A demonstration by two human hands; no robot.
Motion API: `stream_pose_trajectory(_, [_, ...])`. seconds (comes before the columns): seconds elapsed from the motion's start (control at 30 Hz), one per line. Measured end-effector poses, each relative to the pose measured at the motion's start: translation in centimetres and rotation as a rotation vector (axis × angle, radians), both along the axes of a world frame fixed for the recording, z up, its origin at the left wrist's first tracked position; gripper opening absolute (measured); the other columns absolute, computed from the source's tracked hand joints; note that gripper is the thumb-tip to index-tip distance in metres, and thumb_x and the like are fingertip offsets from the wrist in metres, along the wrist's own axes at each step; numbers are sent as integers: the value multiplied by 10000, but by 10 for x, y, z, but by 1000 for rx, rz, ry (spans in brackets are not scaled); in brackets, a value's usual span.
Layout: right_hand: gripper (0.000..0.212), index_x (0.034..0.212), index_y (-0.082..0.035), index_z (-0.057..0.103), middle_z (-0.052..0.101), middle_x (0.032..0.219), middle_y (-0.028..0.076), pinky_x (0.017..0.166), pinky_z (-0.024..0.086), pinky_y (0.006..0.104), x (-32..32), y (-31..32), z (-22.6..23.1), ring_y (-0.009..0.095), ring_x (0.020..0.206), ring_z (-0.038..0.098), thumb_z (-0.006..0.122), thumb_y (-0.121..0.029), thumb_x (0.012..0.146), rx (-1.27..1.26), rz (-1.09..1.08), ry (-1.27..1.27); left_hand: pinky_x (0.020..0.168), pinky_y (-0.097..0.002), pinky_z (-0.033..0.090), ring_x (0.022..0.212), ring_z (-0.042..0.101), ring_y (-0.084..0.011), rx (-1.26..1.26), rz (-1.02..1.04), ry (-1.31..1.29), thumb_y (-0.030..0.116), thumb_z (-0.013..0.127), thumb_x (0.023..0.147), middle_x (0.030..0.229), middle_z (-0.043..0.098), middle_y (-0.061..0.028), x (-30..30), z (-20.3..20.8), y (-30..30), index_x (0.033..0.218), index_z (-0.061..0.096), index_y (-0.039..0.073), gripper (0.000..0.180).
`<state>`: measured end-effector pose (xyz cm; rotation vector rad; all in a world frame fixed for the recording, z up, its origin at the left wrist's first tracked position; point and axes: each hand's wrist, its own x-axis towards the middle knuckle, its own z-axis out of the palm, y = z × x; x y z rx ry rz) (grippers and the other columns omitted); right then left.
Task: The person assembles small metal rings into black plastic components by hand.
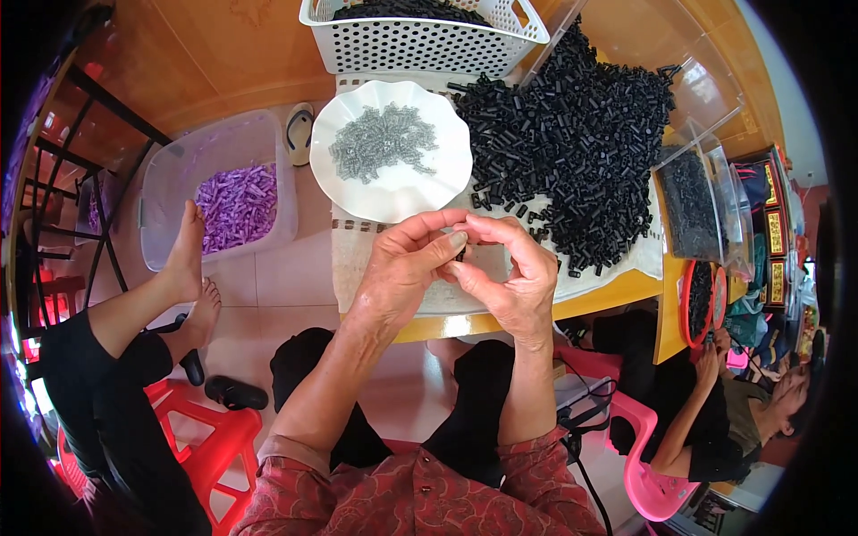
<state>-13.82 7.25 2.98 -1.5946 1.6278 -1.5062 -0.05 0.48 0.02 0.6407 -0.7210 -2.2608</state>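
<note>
At five o'clock from the scalloped white plate, both hands grip one small black piece that a slack pinch could drop.

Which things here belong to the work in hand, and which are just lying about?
Likely the work: left hand, right hand, small dark part at their fingertips, heap of black parts, white plate, small coils.

Seemingly just lying about: pale sandal, black slipper, tub, purple pieces.

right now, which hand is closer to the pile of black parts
Right. The right hand is just below left of the black pile in the picture; the left hand is farther left, below the white plate.
</note>
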Motion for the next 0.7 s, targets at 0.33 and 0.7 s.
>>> stream_pose_trajectory(0.33, [414,1038,-6,675,700,945,107,751,545,289,-6,2,1,177,824,665,815,37,651,-43,-54,70,865,-282,522,951,612,-112,-212,-175,18,13,679,886,1095,651,-50,12,7,-9,1326,559,4,456])
stream_pose_trajectory(0.7, [372,987,-10,689,703,862,92,679,543,263,-8,5,0,163,761,685,842,26,650,-90,-27,50,860,-253,530,933,618,-94,-346,-222,-53,-22,725,835,1057,664,-44,16,6,-10,1327,570,17,518])
